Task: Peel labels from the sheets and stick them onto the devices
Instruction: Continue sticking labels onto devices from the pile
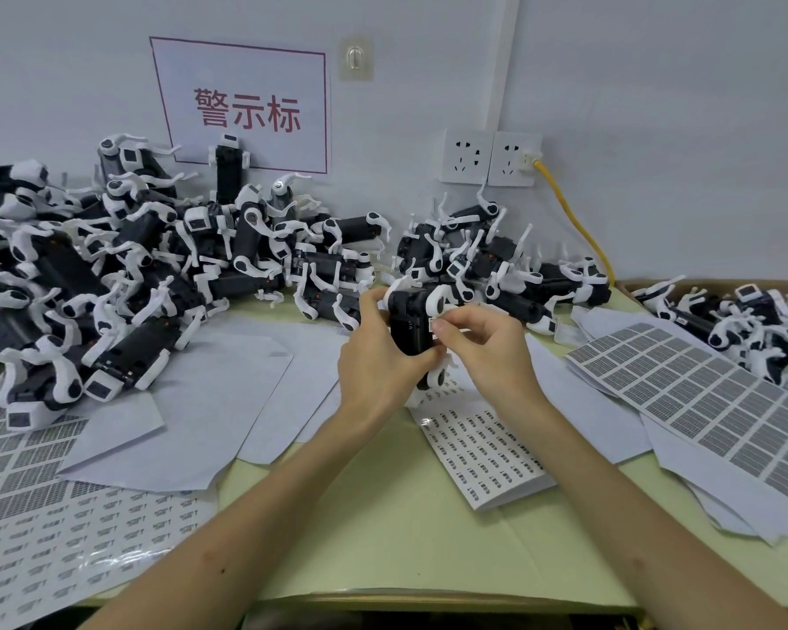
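Observation:
My left hand (374, 356) grips a black and white robot-dog device (410, 320) and holds it upright above the table's middle. Against the device's right side, my right hand (483, 343) pinches a small white label (438, 322) with thumb and forefinger. Just below my hands lies a sheet of small printed labels (483, 452). A sheet of larger grey labels (701, 393) lies to the right. More label sheets (42, 529) cover the near left.
A big heap of the same devices (124, 275) fills the back left, a smaller heap (497, 256) lies behind my hands, and a cardboard box (747, 325) of them sits at the right. Blank white backing sheets (210, 402) lie about. A yellow cable (578, 225) hangs from a wall socket.

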Demonstrator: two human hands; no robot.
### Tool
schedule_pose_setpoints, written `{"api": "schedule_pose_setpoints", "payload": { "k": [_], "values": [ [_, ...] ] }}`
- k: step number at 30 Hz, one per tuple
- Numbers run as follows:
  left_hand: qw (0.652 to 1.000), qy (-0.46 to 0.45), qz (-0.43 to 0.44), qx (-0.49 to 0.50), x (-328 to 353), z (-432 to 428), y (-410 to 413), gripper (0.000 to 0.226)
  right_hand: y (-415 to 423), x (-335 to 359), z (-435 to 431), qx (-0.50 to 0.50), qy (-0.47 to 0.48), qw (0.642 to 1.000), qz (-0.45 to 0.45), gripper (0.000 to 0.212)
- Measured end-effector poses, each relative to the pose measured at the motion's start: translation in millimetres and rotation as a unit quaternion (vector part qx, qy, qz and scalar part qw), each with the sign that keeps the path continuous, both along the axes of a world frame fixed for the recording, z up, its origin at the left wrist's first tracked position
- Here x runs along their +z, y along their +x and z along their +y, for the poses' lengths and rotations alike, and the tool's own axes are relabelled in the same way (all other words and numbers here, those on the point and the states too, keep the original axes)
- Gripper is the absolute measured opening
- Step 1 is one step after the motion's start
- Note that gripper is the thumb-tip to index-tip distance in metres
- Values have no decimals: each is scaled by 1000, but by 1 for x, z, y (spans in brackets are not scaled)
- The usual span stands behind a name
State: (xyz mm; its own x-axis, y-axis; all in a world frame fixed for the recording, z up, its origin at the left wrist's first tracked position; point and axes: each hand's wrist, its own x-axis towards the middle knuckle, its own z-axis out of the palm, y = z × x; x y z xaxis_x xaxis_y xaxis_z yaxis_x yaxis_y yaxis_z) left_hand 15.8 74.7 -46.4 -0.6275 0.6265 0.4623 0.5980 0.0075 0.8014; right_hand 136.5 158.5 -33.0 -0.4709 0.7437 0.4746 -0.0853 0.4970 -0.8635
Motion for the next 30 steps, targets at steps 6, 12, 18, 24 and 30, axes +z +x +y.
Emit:
{"api": "schedule_pose_setpoints", "payload": {
  "k": [6, 12, 18, 24, 30],
  "values": [
    [1000, -4, 8, 11, -3, 1, -1, 81, 0, 0, -2, -5, 0, 1000, -4, 5],
    [1000, -1, 17, 20, -4, 3, 0, 81, 1, 1, -5, -11, -4, 1000, 0, 10],
    [999, 3, 22, 24, -4, 1, 1, 81, 1, 2, -8, -13, -4, 1000, -1, 13],
    [999, 7, 24, 25, -2, -2, 3, 81, 0, 1, -8, -14, -4, 1000, -1, 11],
    [1000, 3, 26, 5, 2, -5, 4, 84, 2, 1, -4, 3, -40, 999, -4, 9]
  ]
}}
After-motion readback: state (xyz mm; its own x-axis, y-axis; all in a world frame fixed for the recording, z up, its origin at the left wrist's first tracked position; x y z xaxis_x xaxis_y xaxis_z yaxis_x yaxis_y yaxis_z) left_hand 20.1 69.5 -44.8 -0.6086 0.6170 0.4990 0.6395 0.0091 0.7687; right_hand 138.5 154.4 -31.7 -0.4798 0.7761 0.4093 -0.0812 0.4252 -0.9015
